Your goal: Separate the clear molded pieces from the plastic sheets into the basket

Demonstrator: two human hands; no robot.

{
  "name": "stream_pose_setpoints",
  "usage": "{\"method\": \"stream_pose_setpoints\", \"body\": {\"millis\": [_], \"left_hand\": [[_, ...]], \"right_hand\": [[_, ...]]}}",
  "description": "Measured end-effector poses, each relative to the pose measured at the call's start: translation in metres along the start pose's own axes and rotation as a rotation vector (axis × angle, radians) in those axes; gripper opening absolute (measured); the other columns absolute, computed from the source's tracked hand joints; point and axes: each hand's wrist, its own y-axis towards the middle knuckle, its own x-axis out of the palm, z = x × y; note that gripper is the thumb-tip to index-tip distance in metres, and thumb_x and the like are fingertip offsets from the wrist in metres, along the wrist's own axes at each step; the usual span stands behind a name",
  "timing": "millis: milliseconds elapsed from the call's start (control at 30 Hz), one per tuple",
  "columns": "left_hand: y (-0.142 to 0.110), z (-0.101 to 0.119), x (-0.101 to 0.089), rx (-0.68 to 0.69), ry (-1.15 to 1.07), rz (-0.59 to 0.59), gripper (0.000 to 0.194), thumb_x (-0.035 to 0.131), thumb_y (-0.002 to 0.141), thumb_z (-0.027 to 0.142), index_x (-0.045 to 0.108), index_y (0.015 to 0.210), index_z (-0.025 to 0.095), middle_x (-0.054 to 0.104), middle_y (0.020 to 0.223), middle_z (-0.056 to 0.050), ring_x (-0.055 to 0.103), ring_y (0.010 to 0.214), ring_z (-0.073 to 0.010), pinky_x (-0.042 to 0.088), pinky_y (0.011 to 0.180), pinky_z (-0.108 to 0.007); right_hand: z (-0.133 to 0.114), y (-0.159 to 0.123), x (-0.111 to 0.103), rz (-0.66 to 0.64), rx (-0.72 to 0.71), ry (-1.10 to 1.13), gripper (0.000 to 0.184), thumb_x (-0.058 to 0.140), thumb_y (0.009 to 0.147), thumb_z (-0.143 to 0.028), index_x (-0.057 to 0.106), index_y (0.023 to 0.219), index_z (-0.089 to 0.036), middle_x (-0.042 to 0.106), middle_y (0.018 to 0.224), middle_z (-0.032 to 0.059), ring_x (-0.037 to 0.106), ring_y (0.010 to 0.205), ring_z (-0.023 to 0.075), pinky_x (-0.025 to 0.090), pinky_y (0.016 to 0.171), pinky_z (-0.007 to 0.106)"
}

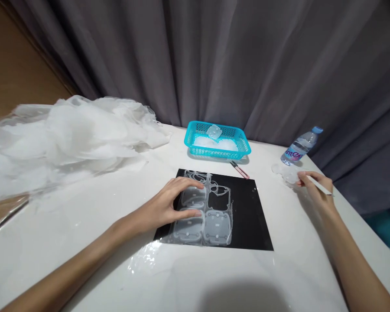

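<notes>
A translucent molded plastic sheet (217, 225) with rounded-square sections lies on a black mat (247, 212). One section at its upper right is an open outline with black showing through; loose clear strips curl at the top. My left hand (173, 201) rests over the sheet's left side, thumb and fingers spread apart. At the right, my right hand (316, 188) is closed on a slim white pen-like tool (320, 186), whose exact kind I cannot make out. Its fingertips are at small clear plastic scraps (289, 173) on the table; whether they pinch one is unclear.
A blue basket (219, 152) holding translucent pieces stands behind the mat. Small pink-handled snips (239, 170) lie before it. A water bottle (300, 147) stands at the right. Thin white sheeting (84, 130) is heaped at the left. A grey curtain (214, 65) hangs behind.
</notes>
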Motion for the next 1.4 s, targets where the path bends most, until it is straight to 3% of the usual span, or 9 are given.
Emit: {"method": "stream_pose_setpoints", "body": {"millis": [200,333,433,600,700,800,933,1133,1400], "left_hand": [[0.001,-0.004,0.003,-0.068,-0.018,0.002,0.044,0.072,0.094,0.052,0.065,0.131,0.029,0.065,0.136,-0.008,0.056,0.129,-0.0310,0.042,0.112,-0.048],[0.004,0.004,0.006,-0.128,-0.053,0.043,0.033,0.062,0.100,0.050,0.068,0.121,0.026,0.068,0.127,-0.008,0.061,0.121,-0.0290,0.044,0.110,-0.046],[0.007,0.012,0.008,-0.138,-0.161,0.080,0.030,0.061,0.101,0.049,0.066,0.117,0.024,0.071,0.123,-0.009,0.062,0.119,-0.0282,0.044,0.109,-0.045],[0.003,0.025,0.032,-0.229,-0.519,-0.106,0.064,0.075,0.091,0.046,0.045,0.145,0.028,0.072,0.122,-0.009,0.066,0.117,-0.0268,0.049,0.103,-0.043],[-0.002,0.031,0.053,-0.302,-0.662,-0.214,0.074,0.086,0.082,0.042,0.044,0.142,0.028,0.075,0.106,-0.004,0.071,0.103,-0.0249,0.052,0.091,-0.039],[-0.004,0.032,0.064,-0.360,-0.825,-0.220,0.055,0.085,0.083,0.038,0.053,0.125,0.024,0.075,0.092,-0.001,0.073,0.088,-0.0213,0.052,0.080,-0.033],[-0.003,0.030,0.062,-0.347,-0.977,-0.267,0.039,0.083,0.087,0.030,0.057,0.114,0.021,0.079,0.095,-0.003,0.073,0.087,-0.0175,0.052,0.083,-0.031],[-0.003,0.035,0.058,-0.281,-0.906,-0.254,0.041,0.084,0.087,0.026,0.058,0.118,0.021,0.080,0.098,-0.003,0.073,0.093,-0.0177,0.053,0.091,-0.033],[-0.002,0.039,0.062,-0.292,-0.905,-0.218,0.036,0.084,0.086,0.025,0.060,0.112,0.021,0.079,0.093,-0.002,0.075,0.089,-0.0183,0.055,0.085,-0.031]], "right_hand": [[-0.026,-0.015,0.008,-0.092,-0.038,0.018,0.036,0.074,0.076,-0.056,0.072,0.077,-0.020,0.063,0.062,0.0034,0.059,0.063,0.0211,0.046,0.064,0.035],[-0.065,-0.056,0.026,-0.272,-0.177,0.128,0.031,0.073,0.086,-0.051,0.071,0.077,-0.022,0.068,0.075,0.0027,0.061,0.074,0.0203,0.047,0.071,0.031],[-0.087,-0.099,0.046,-0.469,-0.093,0.304,0.030,0.071,0.090,-0.052,0.071,0.083,-0.022,0.071,0.079,0.0019,0.063,0.075,0.0200,0.048,0.071,0.029],[-0.105,-0.157,0.071,-0.791,0.018,0.425,0.033,0.068,0.094,-0.055,0.073,0.093,-0.022,0.071,0.077,0.0003,0.063,0.072,0.0181,0.050,0.068,0.027],[-0.109,-0.172,0.072,-0.831,0.052,0.438,0.036,0.068,0.094,-0.057,0.072,0.092,-0.022,0.067,0.078,-0.0003,0.059,0.070,0.0165,0.047,0.065,0.025],[-0.109,-0.174,0.070,-0.839,0.053,0.435,0.035,0.069,0.093,-0.056,0.073,0.092,-0.022,0.064,0.079,-0.0002,0.055,0.070,0.0155,0.044,0.063,0.024],[-0.106,-0.169,0.068,-0.832,0.062,0.465,0.031,0.070,0.093,-0.053,0.075,0.092,-0.022,0.066,0.079,0.0000,0.056,0.070,0.0150,0.045,0.064,0.024],[-0.107,-0.168,0.067,-0.828,0.050,0.465,0.030,0.070,0.094,-0.052,0.075,0.093,-0.022,0.069,0.083,0.0005,0.057,0.073,0.0153,0.046,0.066,0.024],[-0.108,-0.166,0.066,-0.862,0.066,0.461,0.032,0.070,0.094,-0.053,0.074,0.093,-0.021,0.069,0.082,0.0003,0.060,0.074,0.0151,0.047,0.066,0.024]]}}
